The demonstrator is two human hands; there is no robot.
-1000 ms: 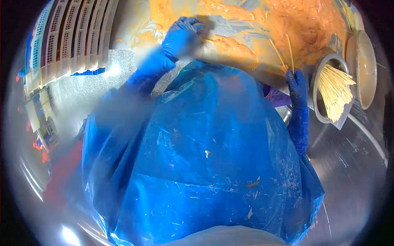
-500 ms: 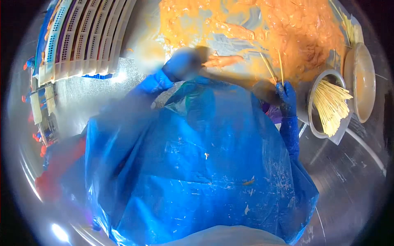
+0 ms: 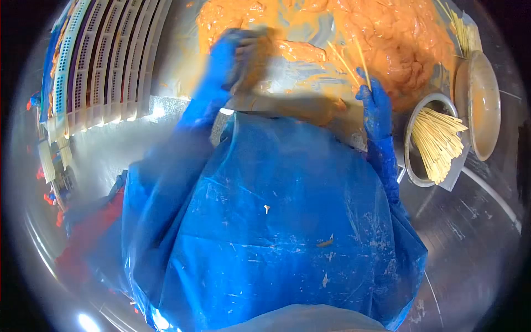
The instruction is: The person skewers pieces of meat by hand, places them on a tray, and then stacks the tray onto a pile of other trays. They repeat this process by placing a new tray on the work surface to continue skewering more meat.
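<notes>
My right hand (image 3: 376, 105), in a blue glove, is closed around two thin wooden skewers (image 3: 363, 61) near their lower ends. Their upper ends point away from me, over the orange-coated meat (image 3: 398, 55) spread across the metal table. My left hand (image 3: 235, 52), also gloved in blue, is smeared by motion at the left part of the meat. Its fingers are too blurred to show whether they grip anything. Just right of it lies a long strip of coated meat (image 3: 301, 51).
Right of my right hand stands a metal container (image 3: 410, 157) full of wooden skewers (image 3: 437, 145). Beside it is a shallow bowl (image 3: 488, 108), with another skewer bundle (image 3: 467, 36) behind. Stacked plastic crates (image 3: 113, 66) stand at the left. A blue apron (image 3: 293, 199) covers my front.
My left hand has moved forward from near the apron to the meat. My right hand has moved forward and slightly left with the two skewers. The view has shifted a little.
</notes>
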